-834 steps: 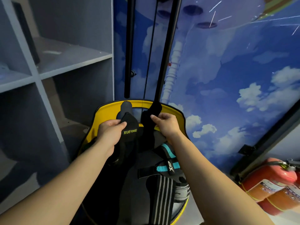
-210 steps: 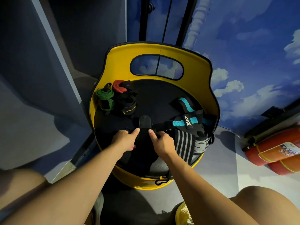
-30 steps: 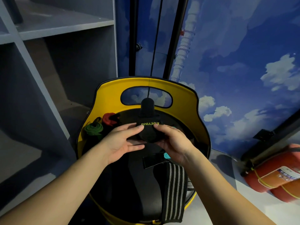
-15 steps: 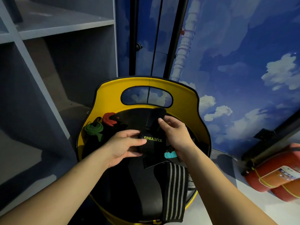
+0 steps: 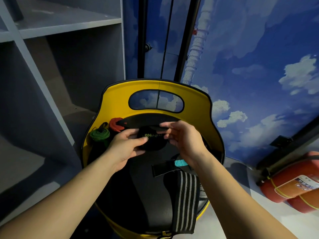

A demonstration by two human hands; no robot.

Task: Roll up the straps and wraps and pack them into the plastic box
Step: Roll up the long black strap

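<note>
A: Where is the black fabric wrap roll with green lettering (image 5: 151,141)?

B: Above the yellow plastic box (image 5: 114,102), centre. Left hand (image 5: 123,149) pinches it at 9 o'clock; right hand (image 5: 185,141) pinches its loose tail at 1 o'clock.

A: Handling?

B: Probably light, soft, springy. Grip across the coil.

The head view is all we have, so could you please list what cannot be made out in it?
- Black wrap: its lettering is upside down and partly covered by the left hand and right hand.
- Teal strap: mostly hidden by the right wrist.
- Striped wrap: its far side is hidden.
- Fire extinguisher: cut off by the right edge; label too blurred.
</note>
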